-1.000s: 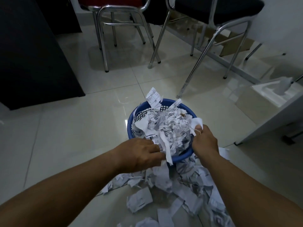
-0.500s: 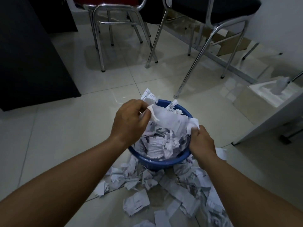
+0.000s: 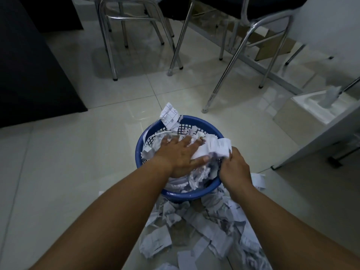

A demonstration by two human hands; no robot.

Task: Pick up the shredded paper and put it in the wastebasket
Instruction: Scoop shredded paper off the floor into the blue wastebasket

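L hand [image 3: 179, 154] flat on shredded paper [image 3: 213, 146] in wastebasket [image 3: 194, 196], R hand [image 3: 235, 168] grips it; chairs [image 3: 263, 4] behind.

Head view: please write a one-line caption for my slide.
Left hand presses shredded paper into a blue wastebasket while the right hand grips its rim; more scraps lie on the tiled floor.

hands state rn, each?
Left hand: open, pressing flat on the shredded paper.
Right hand: closed, gripping the wastebasket rim.
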